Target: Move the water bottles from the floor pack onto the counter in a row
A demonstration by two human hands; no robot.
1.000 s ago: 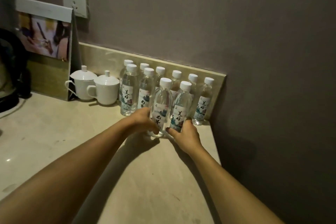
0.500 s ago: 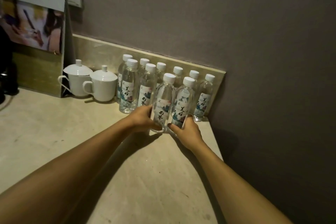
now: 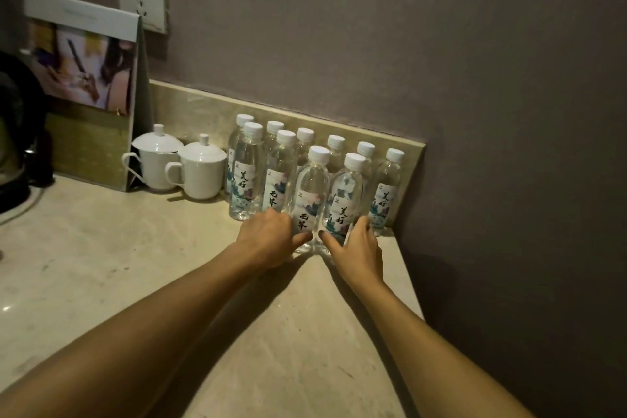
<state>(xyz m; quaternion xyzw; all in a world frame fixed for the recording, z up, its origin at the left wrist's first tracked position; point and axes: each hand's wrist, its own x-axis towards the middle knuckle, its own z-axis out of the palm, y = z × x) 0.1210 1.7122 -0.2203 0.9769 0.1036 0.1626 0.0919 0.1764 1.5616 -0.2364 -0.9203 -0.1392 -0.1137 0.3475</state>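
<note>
Our left hand (image 3: 269, 237) curls its fingers (image 3: 302, 237) round the lower half of one upright bottle (image 3: 309, 200), our right hand (image 3: 356, 248) round its neighbour (image 3: 344, 202); both bottles stand touching, straight ahead of us, near the tabletop (image 3: 135, 265)'s right rear corner, before the back rows (image 3: 336, 146).

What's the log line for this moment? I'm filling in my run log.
stage: placing | left hand: grips front bottle | right hand: grips neighbouring bottle | both upright on counter

Dim, warm light; soft shadows fan under the forearms, edges bend, and the corners darken.
</note>
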